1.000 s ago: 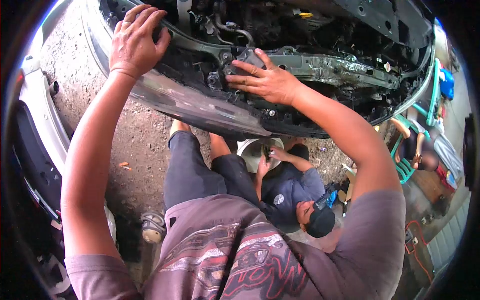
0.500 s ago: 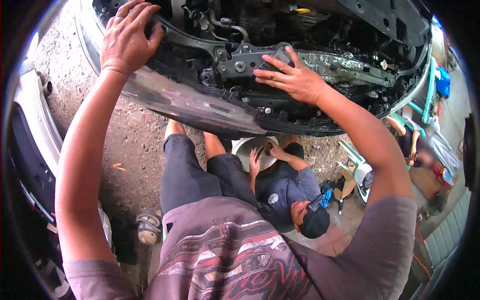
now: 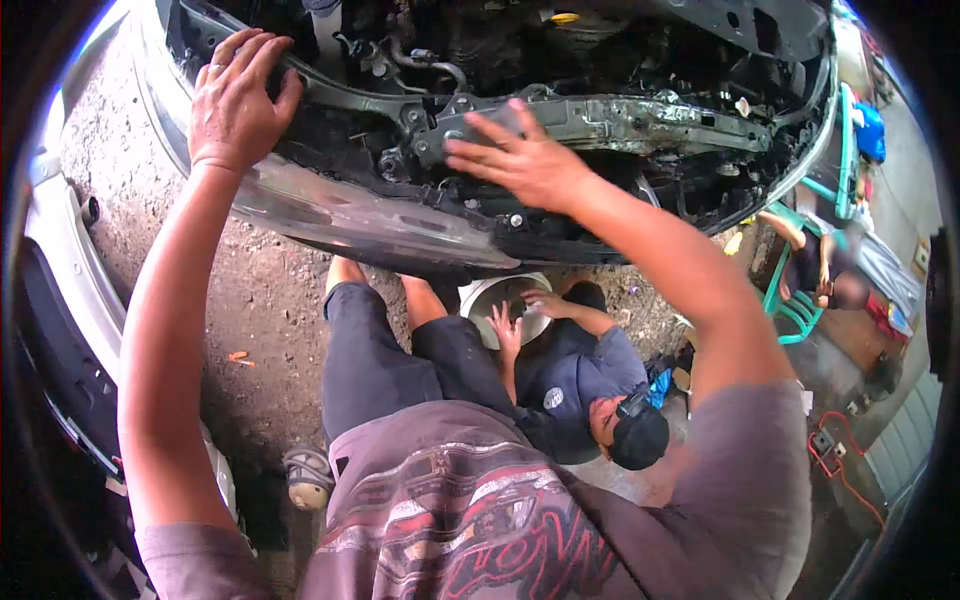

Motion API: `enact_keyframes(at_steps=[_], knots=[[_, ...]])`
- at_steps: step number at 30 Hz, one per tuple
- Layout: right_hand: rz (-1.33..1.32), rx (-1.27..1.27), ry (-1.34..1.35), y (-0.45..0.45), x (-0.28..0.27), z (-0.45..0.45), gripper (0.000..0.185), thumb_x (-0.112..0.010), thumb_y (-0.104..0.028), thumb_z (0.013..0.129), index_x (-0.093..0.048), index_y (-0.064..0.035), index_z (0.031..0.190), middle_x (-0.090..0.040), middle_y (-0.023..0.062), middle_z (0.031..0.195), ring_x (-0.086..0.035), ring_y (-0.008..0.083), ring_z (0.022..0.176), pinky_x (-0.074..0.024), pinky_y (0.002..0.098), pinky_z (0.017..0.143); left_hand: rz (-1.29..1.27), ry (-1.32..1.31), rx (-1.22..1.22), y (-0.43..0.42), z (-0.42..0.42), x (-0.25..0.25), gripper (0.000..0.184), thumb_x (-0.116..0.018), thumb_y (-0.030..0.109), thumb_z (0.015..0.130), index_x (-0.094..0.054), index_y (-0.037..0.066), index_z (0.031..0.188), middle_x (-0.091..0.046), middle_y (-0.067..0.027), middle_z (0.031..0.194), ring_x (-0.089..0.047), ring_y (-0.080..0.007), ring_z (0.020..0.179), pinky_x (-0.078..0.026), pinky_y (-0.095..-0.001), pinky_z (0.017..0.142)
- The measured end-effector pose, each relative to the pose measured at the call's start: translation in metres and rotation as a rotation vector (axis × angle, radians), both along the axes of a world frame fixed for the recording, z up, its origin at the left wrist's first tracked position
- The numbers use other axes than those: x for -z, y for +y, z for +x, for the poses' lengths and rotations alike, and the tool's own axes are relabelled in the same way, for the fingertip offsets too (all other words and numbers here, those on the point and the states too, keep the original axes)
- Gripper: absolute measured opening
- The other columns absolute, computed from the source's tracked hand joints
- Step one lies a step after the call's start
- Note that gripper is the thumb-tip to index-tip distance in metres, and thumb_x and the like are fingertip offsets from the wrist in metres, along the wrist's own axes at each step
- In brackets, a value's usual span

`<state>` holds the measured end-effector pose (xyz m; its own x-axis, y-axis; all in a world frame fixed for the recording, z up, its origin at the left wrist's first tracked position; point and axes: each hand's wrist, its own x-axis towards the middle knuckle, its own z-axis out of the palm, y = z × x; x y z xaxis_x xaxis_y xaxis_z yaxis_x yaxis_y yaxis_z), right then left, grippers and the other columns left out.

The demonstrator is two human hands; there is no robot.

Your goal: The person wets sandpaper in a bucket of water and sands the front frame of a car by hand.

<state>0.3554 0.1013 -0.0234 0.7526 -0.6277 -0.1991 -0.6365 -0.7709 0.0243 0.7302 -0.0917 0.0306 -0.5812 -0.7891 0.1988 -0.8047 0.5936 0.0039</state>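
Note:
My left hand (image 3: 238, 105) rests on the dark front frame of a car at the upper left, fingers spread and slightly bent, with no object visible in it. The metal crossbar (image 3: 640, 122) runs across the open front of the car. Over its left part lies my right hand (image 3: 520, 160), slightly blurred, fingers spread and holding nothing between them. A flat grey piece (image 3: 505, 120) shows beneath its fingers; how it is held cannot be made out. Below the hands curves the scuffed grey bumper (image 3: 370, 212).
Beneath the bumper a seated person (image 3: 575, 385) in a dark cap has both hands over a white bucket (image 3: 478, 295). A light car panel (image 3: 75, 240) stands at the left. Another person (image 3: 825, 270) and a green chair (image 3: 797, 313) are at the right.
My right hand and the grey piece moved right along the crossbar, then back left. The view has shifted somewhat. The seated person's fingers have spread apart over the bucket.

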Motion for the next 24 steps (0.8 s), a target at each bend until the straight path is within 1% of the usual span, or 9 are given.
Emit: enact_keyframes(at_steps=[2, 6, 10, 12, 14, 18, 21, 22, 24], knots=[[-0.025, 0.034, -0.073, 0.001, 0.008, 0.006, 0.077, -0.06, -0.019, 0.096, -0.038, -0.0312, 0.169, -0.032, -0.0103, 0.177, -0.021, 0.0268, 0.167, -0.0164, 0.0745, 0.127, -0.033, -0.011, 0.019, -0.004, 0.001, 0.002, 0.043, -0.07, 0.03, 0.098, -0.069, 0.016, 0.138, -0.066, -0.0052, 0.145, -0.055, -0.0247, 0.142, -0.046, -0.0428, 0.116], [-0.01, 0.011, 0.107, 0.011, -0.007, -0.082, 0.079, -0.06, -0.015, 0.094, -0.038, -0.0312, 0.169, -0.031, -0.0097, 0.178, -0.022, 0.0244, 0.166, -0.0153, 0.0748, 0.127, 0.014, -0.006, 0.009, -0.001, 0.001, 0.005, 0.04, -0.068, 0.03, 0.099, -0.069, 0.015, 0.136, -0.067, -0.005, 0.143, -0.055, -0.0248, 0.143, -0.046, -0.0427, 0.115], [0.027, 0.048, 0.053, 0.003, -0.003, -0.029, 0.084, -0.066, -0.02, 0.09, -0.038, -0.0308, 0.169, -0.027, -0.0083, 0.18, -0.022, 0.028, 0.166, -0.0181, 0.0744, 0.126, -0.025, 0.012, 0.016, -0.003, 0.001, 0.005, 0.04, -0.068, 0.03, 0.099, -0.069, 0.016, 0.137, -0.067, -0.0045, 0.143, -0.055, -0.025, 0.142, -0.046, -0.0427, 0.115], [0.034, 0.183, -0.042, -0.005, 0.008, 0.016, 0.084, -0.065, -0.019, 0.091, -0.037, -0.0301, 0.17, -0.031, -0.0065, 0.178, -0.022, 0.0291, 0.166, -0.0207, 0.0753, 0.125, -0.008, -0.001, 0.015, -0.001, 0.001, 0.002, 0.04, -0.069, 0.031, 0.099, -0.069, 0.017, 0.137, -0.067, -0.0041, 0.143, -0.055, -0.0249, 0.142, -0.046, -0.0426, 0.115], [-0.057, 0.133, -0.002, -0.003, 0.013, -0.002, 0.082, -0.063, -0.019, 0.093, -0.037, -0.0301, 0.17, -0.033, -0.0062, 0.178, -0.023, 0.0292, 0.166, -0.022, 0.0754, 0.124, 0.005, 0.003, 0.034, -0.001, 0.002, 0.003, 0.04, -0.068, 0.031, 0.1, -0.069, 0.017, 0.137, -0.067, -0.0039, 0.144, -0.055, -0.0248, 0.142, -0.046, -0.0431, 0.115], [0.085, 0.253, 0.123, 0.024, -0.021, -0.065, 0.085, -0.062, -0.011, 0.092, -0.035, -0.0264, 0.171, -0.026, -0.0052, 0.18, -0.022, 0.0313, 0.166, -0.019, 0.0782, 0.123, 0.001, -0.015, 0.016, 0.0, 0.001, 0.002, 0.039, -0.067, 0.032, 0.101, -0.07, 0.017, 0.137, -0.067, -0.0041, 0.145, -0.056, -0.0251, 0.142, -0.045, -0.0434, 0.117], [0.127, 0.42, 0.007, 0.025, -0.003, -0.005, 0.088, -0.061, -0.009, 0.091, -0.03, -0.0246, 0.173, -0.021, -0.0026, 0.182, -0.017, 0.036, 0.167, -0.0162, 0.0792, 0.124, 0.01, -0.018, -0.001, -0.001, -0.003, -0.002, 0.039, -0.067, 0.032, 0.101, -0.069, 0.016, 0.137, -0.067, -0.0045, 0.145, -0.055, -0.0255, 0.143, -0.044, -0.043, 0.118], [0.137, 0.435, -0.045, 0.018, -0.001, 0.02, 0.088, -0.06, -0.009, 0.092, -0.029, -0.0263, 0.173, -0.022, -0.0042, 0.181, -0.016, 0.0333, 0.168, -0.0176, 0.0786, 0.125, 0.015, -0.016, -0.001, 0.001, -0.002, -0.002, 0.04, -0.067, 0.033, 0.101, -0.069, 0.016, 0.137, -0.067, -0.0046, 0.145, -0.054, -0.0254, 0.143, -0.044, -0.0427, 0.118], [0.099, 0.24, 0.05, 0.003, -0.009, -0.019, 0.085, -0.06, -0.011, 0.094, -0.03, -0.0288, 0.172, -0.025, -0.0071, 0.181, -0.016, 0.0301, 0.168, -0.0202, 0.0775, 0.125, 0.033, -0.013, 0.033, 0.0, -0.005, 0.0, 0.04, -0.067, 0.033, 0.102, -0.069, 0.015, 0.137, -0.067, -0.0046, 0.145, -0.054, -0.0254, 0.144, -0.044, -0.0423, 0.119]])
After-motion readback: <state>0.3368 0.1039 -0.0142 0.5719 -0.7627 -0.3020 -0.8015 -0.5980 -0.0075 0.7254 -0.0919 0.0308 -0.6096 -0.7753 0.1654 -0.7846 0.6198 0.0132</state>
